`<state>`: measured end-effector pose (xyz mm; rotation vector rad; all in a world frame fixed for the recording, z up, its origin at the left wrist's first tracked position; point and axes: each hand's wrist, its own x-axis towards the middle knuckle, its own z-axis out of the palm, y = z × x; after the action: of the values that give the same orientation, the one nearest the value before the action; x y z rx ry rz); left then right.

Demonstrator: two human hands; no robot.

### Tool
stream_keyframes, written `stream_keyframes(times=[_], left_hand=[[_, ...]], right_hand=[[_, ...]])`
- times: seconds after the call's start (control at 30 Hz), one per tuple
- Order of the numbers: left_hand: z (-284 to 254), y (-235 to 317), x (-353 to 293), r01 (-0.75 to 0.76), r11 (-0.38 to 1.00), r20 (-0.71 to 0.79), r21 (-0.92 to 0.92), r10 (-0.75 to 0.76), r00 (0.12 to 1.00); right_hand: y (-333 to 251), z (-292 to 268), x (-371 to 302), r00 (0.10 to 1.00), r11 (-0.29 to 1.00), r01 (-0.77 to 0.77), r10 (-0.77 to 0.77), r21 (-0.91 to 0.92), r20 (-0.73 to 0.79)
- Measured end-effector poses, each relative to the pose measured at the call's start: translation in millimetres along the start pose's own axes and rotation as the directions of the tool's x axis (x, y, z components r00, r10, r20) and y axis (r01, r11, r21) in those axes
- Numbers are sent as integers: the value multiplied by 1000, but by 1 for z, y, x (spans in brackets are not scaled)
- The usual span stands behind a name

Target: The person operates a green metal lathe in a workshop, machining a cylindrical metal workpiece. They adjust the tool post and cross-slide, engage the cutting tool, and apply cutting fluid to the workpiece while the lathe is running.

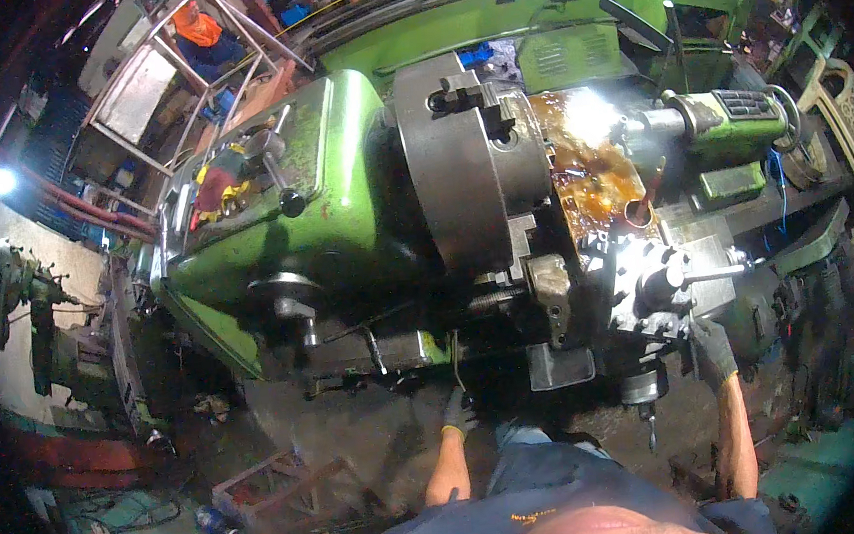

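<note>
A large green lathe fills the middle, with a broad grey chuck on its headstock. My left hand, in a dark glove, is closed around the lower end of a thin metal lever below the headstock. My right hand, gloved too, is closed beside the near right corner of the tool post; what its fingers grip is too small to make out. A clamp handle sticks out rightward from the tool post. Under it hangs a round handwheel with a crank.
Brown oily fluid coats the cross slide behind the tool post. The tailstock stands at the right. Cloths and tools lie on the headstock. A person in an orange head covering is at the far left. A metal frame lies on the floor.
</note>
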<state>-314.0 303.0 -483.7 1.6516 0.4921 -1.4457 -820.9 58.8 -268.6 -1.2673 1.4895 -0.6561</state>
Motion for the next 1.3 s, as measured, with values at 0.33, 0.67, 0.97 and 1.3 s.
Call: stream_keyframes(times=[0.33, 0.67, 0.97, 1.3], left_hand=[[-8, 3, 56, 1, 973, 239, -229, 55, 969], [25, 53, -3, -322, 886, 95, -334, 372, 924], [78, -111, -94, -477, 877, -312, -52, 439, 842], [246, -63, -270, -849, 474, -306, 234, 865, 398]], right_hand=[[-45, 5, -10, 955, 799, 281, -179, -532, 235], [-19, -66, -13, 978, 994, -11, -12, 112, 209], [68, -199, 23, 998, 995, -45, 48, 85, -33], [-142, -114, 134, 834, 791, 549, -537, -270, 125]])
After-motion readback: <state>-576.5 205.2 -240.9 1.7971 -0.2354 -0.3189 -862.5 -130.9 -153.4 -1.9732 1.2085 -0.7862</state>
